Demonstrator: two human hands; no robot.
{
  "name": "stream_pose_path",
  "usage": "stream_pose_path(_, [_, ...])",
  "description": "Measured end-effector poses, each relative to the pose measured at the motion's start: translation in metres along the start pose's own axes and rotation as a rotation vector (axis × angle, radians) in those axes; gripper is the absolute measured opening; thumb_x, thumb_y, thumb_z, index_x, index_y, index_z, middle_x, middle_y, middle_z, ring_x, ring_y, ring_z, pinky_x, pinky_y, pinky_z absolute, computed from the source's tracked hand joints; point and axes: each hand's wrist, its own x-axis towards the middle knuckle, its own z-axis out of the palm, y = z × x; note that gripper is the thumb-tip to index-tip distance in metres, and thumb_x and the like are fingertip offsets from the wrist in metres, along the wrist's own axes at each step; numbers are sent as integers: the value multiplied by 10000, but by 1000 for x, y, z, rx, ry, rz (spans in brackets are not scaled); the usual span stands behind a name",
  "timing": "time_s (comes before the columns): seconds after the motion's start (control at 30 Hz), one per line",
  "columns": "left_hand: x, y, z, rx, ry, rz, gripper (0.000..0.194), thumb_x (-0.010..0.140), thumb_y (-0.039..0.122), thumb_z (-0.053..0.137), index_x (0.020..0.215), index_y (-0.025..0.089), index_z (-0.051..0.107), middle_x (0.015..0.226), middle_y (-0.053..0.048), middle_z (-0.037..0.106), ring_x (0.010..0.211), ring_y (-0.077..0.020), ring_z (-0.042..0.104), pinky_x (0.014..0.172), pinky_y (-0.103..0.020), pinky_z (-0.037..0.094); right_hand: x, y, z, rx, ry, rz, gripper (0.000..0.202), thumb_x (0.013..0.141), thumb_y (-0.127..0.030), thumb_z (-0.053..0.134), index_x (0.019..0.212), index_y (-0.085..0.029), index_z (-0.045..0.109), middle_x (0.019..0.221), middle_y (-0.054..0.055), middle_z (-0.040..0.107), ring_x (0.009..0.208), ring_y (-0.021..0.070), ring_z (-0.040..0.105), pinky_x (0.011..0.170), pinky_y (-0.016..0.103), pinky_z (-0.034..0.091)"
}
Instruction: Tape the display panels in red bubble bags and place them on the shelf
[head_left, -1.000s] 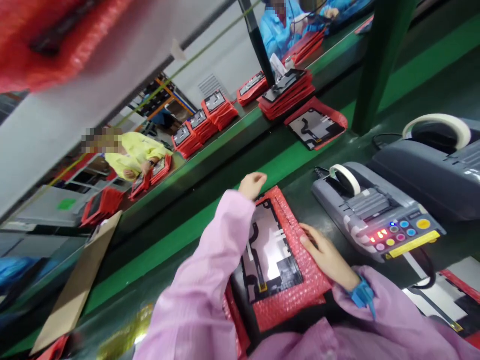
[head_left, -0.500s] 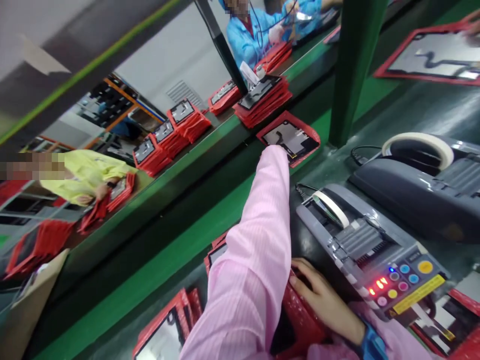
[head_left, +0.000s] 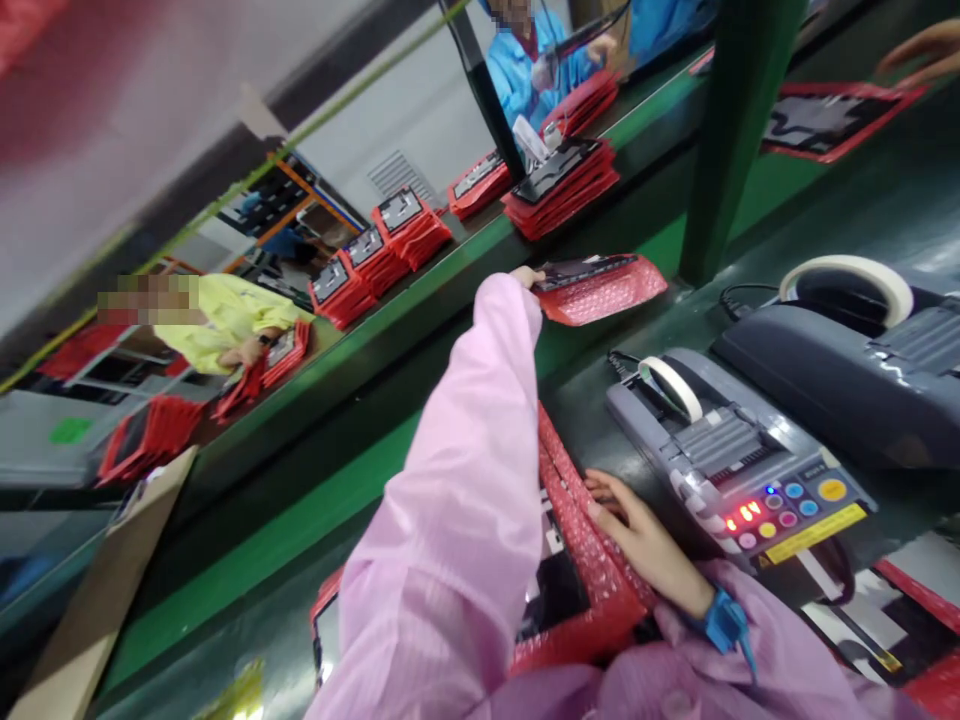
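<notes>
Head view, left hand (head_left: pixel 527 275) gripping far red pouch (head_left: pixel 600 289), right hand (head_left: pixel 637 540) flat on near pouch (head_left: pixel 592 560)

Two hands on red bubble-wrap pouches at a green packing bench

The left hand (head_left: pixel 527 275), arm stretched forward in a pink sleeve, grips the near edge of a red bubble-wrap pouch (head_left: pixel 600 290) with a dark flat panel on it, lifted tilted off the green bench (head_left: pixel 315 510). The right hand (head_left: pixel 637 540) lies flat on another red bubble-wrap pouch holding a black-and-white panel (head_left: pixel 577 570), just beside a grey tape dispenser with coloured buttons (head_left: pixel 739 465). Stacks of red pouches (head_left: pixel 562 180) line the far ledge.
</notes>
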Motion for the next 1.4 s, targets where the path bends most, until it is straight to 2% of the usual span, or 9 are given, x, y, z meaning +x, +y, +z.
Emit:
stream_pose_path(0.13, [-84, 0, -79, -128, 22, -245, 348, 1023, 17, 335, 1316, -107, 477, 1077, -184, 687, 1026, -229, 684, 960, -447, 532, 1, 4, 2, -42, 73, -82, 537, 896, -538, 545, 1322, -211, 519, 1239, 124, 613, 1154, 224, 614, 1001, 398, 525])
stream_pose_path(0.33, [-258, -40, -188, -456, 202, -150, 378, 945, -13, 439, 1284, 86, 574, 1071, -78, 749, 1079, -261, 689, 958, -484, 568, -1, -3, 3, -478, 100, -215, 481, 878, -553, 547, 1152, -163, 603, 971, 106, 605, 933, 259, 610, 909, 443, 506])
stream_pose_path(0.47, [-355, -89, -223, -497, 468, -192, 347, 802, 31, 579, 1079, 217, 674, 1077, -21, 762, 1077, -291, 704, 873, -460, 628, -15, -18, 7, -755, 92, -298, 406, 943, -530, 458, 1068, -176, 610, 1003, 120, 601, 954, 286, 604, 934, 466, 475])
stream_pose_path(0.63, [-431, -147, -242, -565, 628, -292, 548, 578, 136, 818, 1101, 226, 682, 1079, -59, 759, 969, -322, 740, 776, -416, 659, -31, -40, 26, -1089, 262, -384, 550, 946, -596, 425, 1151, -116, 598, 1108, 214, 562, 1010, 367, 555, 850, 497, 481])
stream_pose_path(0.8, [-473, -180, -247, -624, 690, -313, 646, 506, 194, 910, 1110, 223, 680, 1040, -50, 766, 927, -311, 749, 782, -390, 658, -21, -46, 39, -1278, 205, -344, 390, 958, -475, 446, 869, -142, 628, 945, 211, 572, 923, 357, 537, 784, 497, 467])
stream_pose_path(1.0, [-493, -207, -255, -668, 710, -339, 590, 561, 242, 896, 1110, 226, 683, 1125, -56, 750, 1067, -331, 711, 867, -402, 638, -5, -53, 35, -813, 85, -218, 255, 912, -350, 483, 698, -211, 469, 720, 46, 539, 692, 188, 522, 722, 345, 438])
stream_pose_path(1.1, [-495, -216, -255, -697, 704, -351, 609, 593, 267, 885, 1164, 250, 672, 1198, -61, 728, 1163, -348, 666, 924, -433, 619, -4, -54, 36, -542, 109, -137, 297, 864, -485, 565, 774, -214, 483, 664, -6, 534, 638, 154, 517, 637, 295, 426])
stream_pose_path(1.23, [-486, -220, -246, -707, 677, -319, 579, 621, 311, 852, 1172, 292, 675, 1267, -50, 700, 1268, -367, 595, 975, -491, 595, -5, -54, 45, -409, 102, -86, 621, 531, -382, 865, 1024, -206, 531, 912, 53, 685, 839, 229, 645, 740, 358, 528])
stream_pose_path(1.4, [-459, -223, -235, -668, 616, -291, 378, 618, 468, 823, 964, 363, 712, 1269, 45, 697, 1432, -310, 427, 1042, -452, 558, -10, -83, 57, 9, -157, 81, 372, 610, -236, 769, 951, -188, 630, 896, 49, 725, 782, 213, 686, 731, 359, 579])
